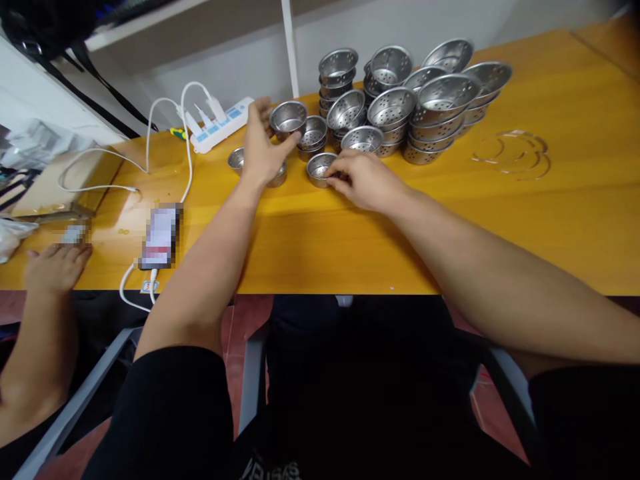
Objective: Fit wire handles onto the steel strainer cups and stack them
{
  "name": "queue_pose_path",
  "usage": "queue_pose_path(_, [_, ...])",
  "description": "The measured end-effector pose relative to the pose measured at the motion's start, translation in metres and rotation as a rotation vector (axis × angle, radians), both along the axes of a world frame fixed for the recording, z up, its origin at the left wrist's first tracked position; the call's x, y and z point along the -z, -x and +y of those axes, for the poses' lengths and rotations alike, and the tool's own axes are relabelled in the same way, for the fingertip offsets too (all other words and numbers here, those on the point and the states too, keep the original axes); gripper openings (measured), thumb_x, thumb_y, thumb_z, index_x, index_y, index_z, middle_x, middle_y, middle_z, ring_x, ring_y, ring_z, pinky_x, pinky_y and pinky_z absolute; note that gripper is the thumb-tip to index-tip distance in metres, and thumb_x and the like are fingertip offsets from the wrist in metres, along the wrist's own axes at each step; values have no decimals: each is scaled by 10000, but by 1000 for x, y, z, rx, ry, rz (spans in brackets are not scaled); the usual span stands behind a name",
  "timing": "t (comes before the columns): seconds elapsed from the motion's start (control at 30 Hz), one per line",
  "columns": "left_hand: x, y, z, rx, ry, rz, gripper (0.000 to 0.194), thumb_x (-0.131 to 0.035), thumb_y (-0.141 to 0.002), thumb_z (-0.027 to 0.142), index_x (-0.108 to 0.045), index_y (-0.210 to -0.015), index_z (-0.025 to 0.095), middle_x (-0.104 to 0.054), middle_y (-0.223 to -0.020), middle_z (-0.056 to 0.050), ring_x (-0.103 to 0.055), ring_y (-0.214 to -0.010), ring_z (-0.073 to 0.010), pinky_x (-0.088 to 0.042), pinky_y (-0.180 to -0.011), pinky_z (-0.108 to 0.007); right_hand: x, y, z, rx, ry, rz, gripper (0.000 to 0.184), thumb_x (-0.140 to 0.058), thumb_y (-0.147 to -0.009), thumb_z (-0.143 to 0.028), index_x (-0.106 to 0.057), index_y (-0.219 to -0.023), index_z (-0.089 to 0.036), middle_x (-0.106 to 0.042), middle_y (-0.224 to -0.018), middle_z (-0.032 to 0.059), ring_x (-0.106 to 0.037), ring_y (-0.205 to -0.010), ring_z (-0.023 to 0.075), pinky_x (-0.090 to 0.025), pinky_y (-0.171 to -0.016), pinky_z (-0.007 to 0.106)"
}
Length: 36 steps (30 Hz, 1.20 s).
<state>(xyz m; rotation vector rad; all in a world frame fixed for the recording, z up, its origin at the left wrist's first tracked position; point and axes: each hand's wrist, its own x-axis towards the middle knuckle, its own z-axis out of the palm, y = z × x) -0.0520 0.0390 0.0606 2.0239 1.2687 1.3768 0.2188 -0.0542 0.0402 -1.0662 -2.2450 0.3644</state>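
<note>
My left hand (pixel 264 148) curves around a small perforated metal cup (pixel 289 117), its thumb at the near side and its fingers by the left rim. Beneath that hand, more small cups (pixel 237 160) stand on the table, partly covered. With thumb and fingertips, my right hand (pixel 367 179) pinches the rim of another small metal cup (pixel 319 170) at the table surface. Just behind sit stacked small cups (pixel 313 133) and a perforated cup (pixel 363 139). Taller stacks of wider perforated metal cups (pixel 440 100) rise behind my right hand.
A white power strip (pixel 223 127) with plugs and cables lies left of my left hand. A phone (pixel 160 237) is on the table (pixel 320 253), cabled. Curved thin strips (pixel 520 150) lie at the right. Another person's hand (pixel 57 267) rests at the far left, near a box (pixel 65 180).
</note>
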Motion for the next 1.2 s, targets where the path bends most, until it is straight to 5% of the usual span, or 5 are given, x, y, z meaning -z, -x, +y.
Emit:
queue_pose_path(0.33, [-8, -39, 4, 34, 66, 172, 611, -879, -899, 173, -487, -1364, 229, -707, -1502, -83, -690, -1281, -141, -573, -1238, -431, 1, 0, -1, 3, -31, -18, 182, -665, -1041, -238, -827, -1119, -212, -768, -1186, 128, -725, -1059, 307, -593, -1013, 462])
queue_pose_path(0.53, [12, -21, 15, 32, 32, 172, 848, -963, -802, 354, -450, -1476, 311, -596, -1723, -132, -566, -1661, -345, -484, -1382, -554, 3, 7, -3, 42, -6, 6, 210, -649, -1061, -245, -815, -1182, -199, -761, -1220, 154, -741, -1080, 330, -622, -1080, 516])
queue_pose_path(0.77, [-1, 30, -21, -76, 68, 313, 817, -929, -860, 663, -537, -1512, 368, -665, -1670, -44, -531, -1637, -310, -407, -1438, -653, 8, 15, -4, 32, 98, 112, 361, -755, -1076, -334, -758, -1419, -224, -708, -1392, 173, -766, -1183, 371, -647, -1159, 581])
queue_pose_path(0.97, [2, 63, -28, -108, 210, 363, 1044, -1116, -472, 394, -629, -1386, 263, -725, -1511, -154, -667, -1455, -479, -535, -1295, -705, 8, 12, -7, -25, 63, 134, 499, -763, -1065, -297, -714, -1558, -236, -599, -1644, 185, -736, -1329, 390, -605, -1249, 630])
queue_pose_path(1.2, [7, 58, -29, -149, 171, 455, 967, -1112, -441, 293, -711, -1319, 244, -774, -1353, -161, -627, -1425, -543, -433, -1328, -803, 1, 9, -13, -32, 74, 102, 563, -749, -1068, -340, -691, -1626, -291, -545, -1729, 144, -660, -1443, 398, -551, -1290, 684])
